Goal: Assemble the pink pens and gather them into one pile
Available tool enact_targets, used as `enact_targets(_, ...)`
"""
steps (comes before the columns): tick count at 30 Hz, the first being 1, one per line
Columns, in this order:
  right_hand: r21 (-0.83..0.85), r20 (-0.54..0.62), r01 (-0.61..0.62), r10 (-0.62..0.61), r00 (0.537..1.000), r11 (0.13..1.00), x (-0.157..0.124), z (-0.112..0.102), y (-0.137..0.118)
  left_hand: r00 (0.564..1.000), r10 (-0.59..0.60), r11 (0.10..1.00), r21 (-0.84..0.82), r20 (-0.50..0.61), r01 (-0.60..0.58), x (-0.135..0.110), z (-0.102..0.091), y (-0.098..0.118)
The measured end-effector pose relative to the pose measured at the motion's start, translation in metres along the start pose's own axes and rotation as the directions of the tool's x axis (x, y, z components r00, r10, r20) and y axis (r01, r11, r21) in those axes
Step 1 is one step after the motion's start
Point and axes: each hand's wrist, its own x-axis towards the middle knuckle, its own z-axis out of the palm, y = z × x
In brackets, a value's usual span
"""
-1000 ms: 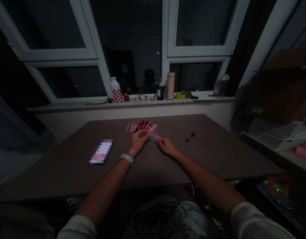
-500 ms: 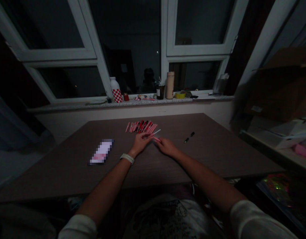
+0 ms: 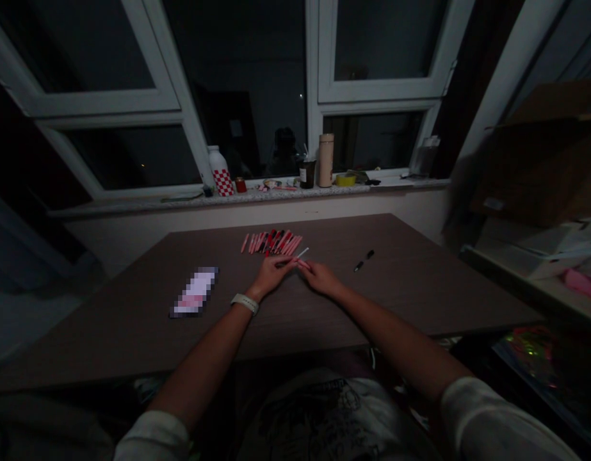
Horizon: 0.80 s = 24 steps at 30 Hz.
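Observation:
My left hand point(image 3: 271, 274), with a pale watch on its wrist, is closed in a pinch on a thin white stick point(image 3: 303, 252) that points up to the right. My right hand point(image 3: 321, 279) pinches a small pink pen-like piece point(image 3: 301, 263) right by the left fingertips. The fingers hide most of both, so I cannot tell whether the two parts are joined. Just beyond my left hand lies a row of pink, red and black pen-like sticks point(image 3: 288, 242) on the brown table point(image 3: 396, 301).
A phone point(image 3: 195, 292) with a lit, blurred screen lies to the left. To the right are a black pen point(image 3: 359, 266) and a short black piece point(image 3: 371, 254). On the windowsill stand a checkered bottle point(image 3: 221, 173), a tan flask point(image 3: 326, 160) and yellow tape point(image 3: 346, 180).
My right hand has brought the pink piece up against the left fingertips, closing the small gap between the hands. The view has shifted slightly.

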Motion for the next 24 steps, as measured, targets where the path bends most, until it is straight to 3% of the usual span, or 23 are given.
enact_targets(9, 0.192, -0.167, 0.064, -0.032, 0.985, 0.979, 0.008, -0.01, 0.006, 0.995, 0.029, 0.998, 0.051, -0.09, -0.024, 0.004, -0.005, -0.012)
enact_targets(16, 0.039, -0.198, 0.102, -0.092, 0.976, 0.994, 0.012, -0.016, 0.017, 0.991, 0.132, 0.97, 0.203, 0.011, -0.132, 0.001, -0.008, -0.014)
enact_targets(24, 0.039, -0.253, 0.119, -0.105, 0.962, 0.992, 0.012, -0.018, 0.017, 0.987, 0.147, 0.963, 0.236, -0.064, -0.128, 0.004, -0.012, -0.022)
